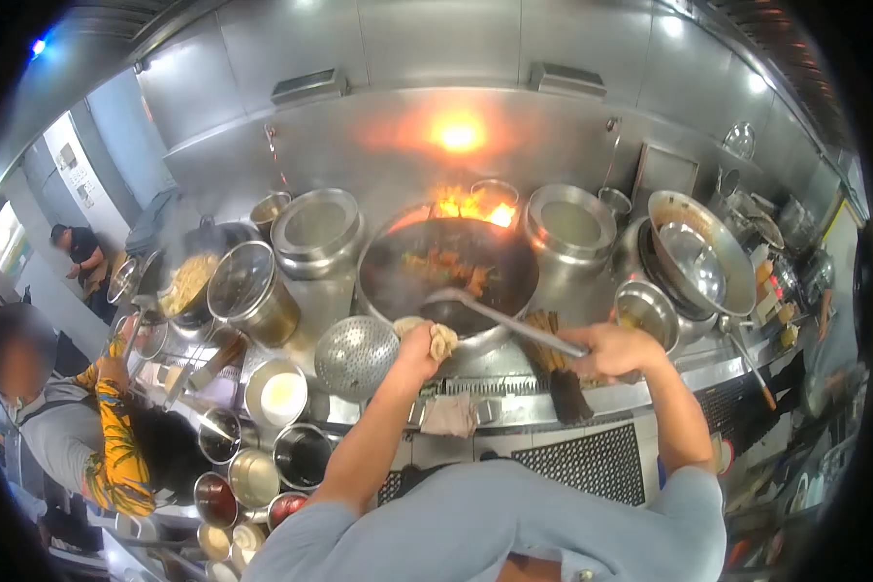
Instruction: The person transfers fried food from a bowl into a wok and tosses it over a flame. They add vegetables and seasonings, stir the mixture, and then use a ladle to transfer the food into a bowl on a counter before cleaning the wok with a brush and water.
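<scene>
A large dark wok (pixel 507 264) sits on the burner in front of me, with chopped food (pixel 468 272) in it and flames (pixel 485 206) rising behind its far rim. My left hand (pixel 419 355) is closed around a folded pale cloth (pixel 443 340) at the wok's near rim; the cloth hides whatever part of the wok lies under it. My right hand (pixel 613 352) grips the handle of a ladle (pixel 514 323), whose bowl end reaches over the near side of the wok. Left of my left hand lies a perforated strainer (pixel 356 355).
Lidded metal pots (pixel 317 231) flank the wok. A wide metal pan (pixel 716 229) stands at the right. Several sauce containers (pixel 253 477) crowd the lower left. Beside me on the left, a co-worker (pixel 58 427) tends noodles (pixel 190 281) in another wok. Another person (pixel 85 257) stands farther back.
</scene>
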The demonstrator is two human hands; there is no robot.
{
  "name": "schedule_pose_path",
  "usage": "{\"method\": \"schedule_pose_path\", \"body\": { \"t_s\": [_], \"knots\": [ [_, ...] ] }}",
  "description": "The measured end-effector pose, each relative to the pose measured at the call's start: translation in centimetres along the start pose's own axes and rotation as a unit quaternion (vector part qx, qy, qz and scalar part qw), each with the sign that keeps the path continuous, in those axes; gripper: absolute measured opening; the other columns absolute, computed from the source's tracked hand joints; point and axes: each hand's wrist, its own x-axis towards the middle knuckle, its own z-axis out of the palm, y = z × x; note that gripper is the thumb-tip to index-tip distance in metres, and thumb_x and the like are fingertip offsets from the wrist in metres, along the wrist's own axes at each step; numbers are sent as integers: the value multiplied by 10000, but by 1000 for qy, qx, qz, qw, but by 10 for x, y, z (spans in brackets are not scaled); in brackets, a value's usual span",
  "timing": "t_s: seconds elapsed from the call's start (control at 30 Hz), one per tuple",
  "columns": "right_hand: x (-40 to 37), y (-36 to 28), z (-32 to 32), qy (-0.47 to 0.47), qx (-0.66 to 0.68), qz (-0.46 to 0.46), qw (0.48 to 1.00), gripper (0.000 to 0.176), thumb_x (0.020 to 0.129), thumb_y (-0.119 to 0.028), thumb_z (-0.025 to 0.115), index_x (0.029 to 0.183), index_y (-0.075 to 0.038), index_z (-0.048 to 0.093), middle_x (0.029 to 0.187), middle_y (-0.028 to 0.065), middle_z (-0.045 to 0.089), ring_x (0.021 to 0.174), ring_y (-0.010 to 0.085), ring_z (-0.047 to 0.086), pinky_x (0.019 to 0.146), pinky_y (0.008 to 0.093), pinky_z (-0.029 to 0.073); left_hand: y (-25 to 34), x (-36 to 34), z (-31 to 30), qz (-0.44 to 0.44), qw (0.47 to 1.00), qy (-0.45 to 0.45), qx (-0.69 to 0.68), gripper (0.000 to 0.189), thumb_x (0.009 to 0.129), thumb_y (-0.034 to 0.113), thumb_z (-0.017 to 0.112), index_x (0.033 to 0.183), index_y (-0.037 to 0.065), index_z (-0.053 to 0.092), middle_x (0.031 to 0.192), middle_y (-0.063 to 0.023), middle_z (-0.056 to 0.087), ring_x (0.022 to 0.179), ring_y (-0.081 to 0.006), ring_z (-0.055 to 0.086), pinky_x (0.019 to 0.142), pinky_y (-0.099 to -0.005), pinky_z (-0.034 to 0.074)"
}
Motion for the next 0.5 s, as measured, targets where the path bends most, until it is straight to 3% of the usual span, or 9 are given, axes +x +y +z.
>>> {"method": "schedule_pose_path", "body": {
  "t_s": [0.1,0.13,0.2,0.23,0.3,0.37,0.43,0.47,0.5],
  "knots": [
    [46,5,16,31,-74,-6,997,419,789,-154,538,1194,-49,542,720,151,643,534,268,625,549,392,516,8,-20,50,28,990,128,53,178,922,125,404,804,64,523,731,-70,579,590,-212,577,494,-366,503],
    [92,32,33,55,-106,-19,993,407,794,-151,523,1176,-11,520,818,213,658,699,356,657,669,443,524,-2,8,13,41,996,84,16,191,918,103,380,799,63,525,728,-78,577,597,-210,577,473,-362,493],
    [140,40,67,166,-157,-7,973,487,802,-141,503,1259,23,466,910,269,647,857,413,642,767,471,507,-28,39,-74,-47,994,-96,-5,148,905,71,372,869,70,515,726,-99,572,565,-211,564,465,-369,486],
    [135,31,72,174,-162,3,971,545,821,-154,502,1327,33,420,962,303,630,921,422,628,819,473,494,-39,24,-77,-12,997,-74,6,126,900,57,366,893,81,490,709,-107,558,526,-205,537,441,-354,460],
    [110,25,70,213,-143,-26,966,588,822,-157,509,1368,21,385,993,296,632,965,424,613,852,476,478,-49,-33,-28,98,989,94,66,124,889,29,355,940,105,439,674,-122,531,449,-194,483,394,-325,408],
    [93,52,60,244,-142,-116,952,577,818,-176,544,1342,25,410,966,269,650,835,378,657,779,453,510,-39,-56,8,124,981,138,57,103,886,21,375,927,102,425,664,-120,523,420,-187,467,375,-311,384],
    [35,3,23,86,0,4,996,550,814,-185,568,1325,-18,448,857,210,664,615,288,652,608,400,532,-20,-25,1,66,984,168,1,73,883,38,424,832,80,455,663,-101,529,437,-181,488,397,-334,411],
    [23,5,16,63,26,3,998,590,785,-136,559,1364,-82,457,742,99,642,445,138,554,450,281,482,-6,-25,3,54,991,100,77,161,894,66,434,736,75,460,634,-83,524,450,-168,496,398,-318,415],
    [7,-6,5,32,32,14,999,586,786,-126,555,1364,-100,466,696,83,619,449,148,557,466,296,484,-7,-14,9,77,982,159,73,180,912,84,411,741,80,466,630,-83,524,487,-177,523,404,-305,421]
  ]
}}
